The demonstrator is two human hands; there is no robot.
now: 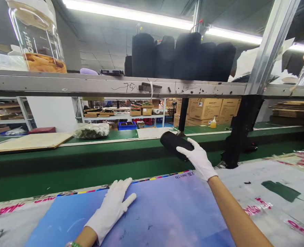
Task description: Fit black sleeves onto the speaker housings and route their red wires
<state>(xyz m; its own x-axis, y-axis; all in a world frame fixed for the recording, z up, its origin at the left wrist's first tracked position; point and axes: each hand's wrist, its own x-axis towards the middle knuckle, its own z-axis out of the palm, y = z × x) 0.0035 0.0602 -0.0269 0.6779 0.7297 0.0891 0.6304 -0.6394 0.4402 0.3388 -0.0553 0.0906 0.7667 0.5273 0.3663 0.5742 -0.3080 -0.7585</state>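
My right hand (pixel 199 158), in a white glove, is wrapped round one end of a black cylinder (pixel 174 144) that looks fabric-covered. It holds the cylinder tilted over the green conveyor belt (pixel 90 168), beyond the near worktop. My left hand (pixel 112 206), also gloved in white, lies flat with its fingers stretched out on a blue and purple printed sheet (pixel 167 209). Nothing is in the left hand. Dark marks show on the sheet, and a strip of colour patches runs along its far edge.
Overhead, a metal shelf (pixel 90 84) carries several upright black cylinders (pixel 188 56) and a glass jug (pixel 42 37). A black-wrapped post (pixel 241 133) stands to the right. Across the belt lie a board (pixel 25 142), a plastic-wrapped bundle (pixel 91 130) and a small yellow bottle (pixel 213 123).
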